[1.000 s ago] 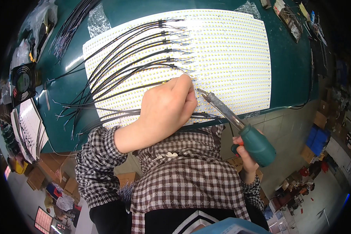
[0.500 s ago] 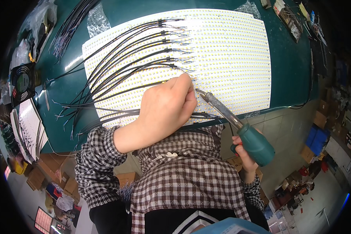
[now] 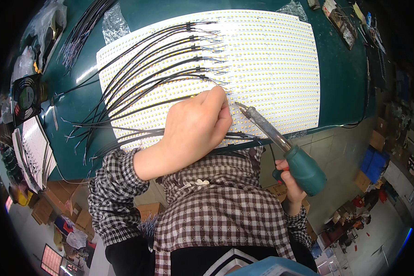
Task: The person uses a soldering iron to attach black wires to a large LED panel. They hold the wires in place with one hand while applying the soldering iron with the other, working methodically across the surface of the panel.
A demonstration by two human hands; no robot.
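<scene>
A white LED strip panel, dotted with rows of small yellow LEDs, lies on the green table. Several black cables with thin bare-ended coloured wires run across its left half, their ends near its middle. Over the lower middle of the panel, my left hand is closed in a pinch on one black cable; its fingertips and the wire ends there are partly hidden. My right hand grips a soldering iron by its green handle. The iron's tip is over the panel, just right of my left fingers and apart from them.
A bundle of loose cables lies at the far left of the green table. A small black fan and a stack of white panels stand at the left edge. Odds and ends lie at the far right.
The soldering iron has shifted slightly to the right with my right hand, its tip now a little farther from my left fingers. My left hand has stayed nearly still.
</scene>
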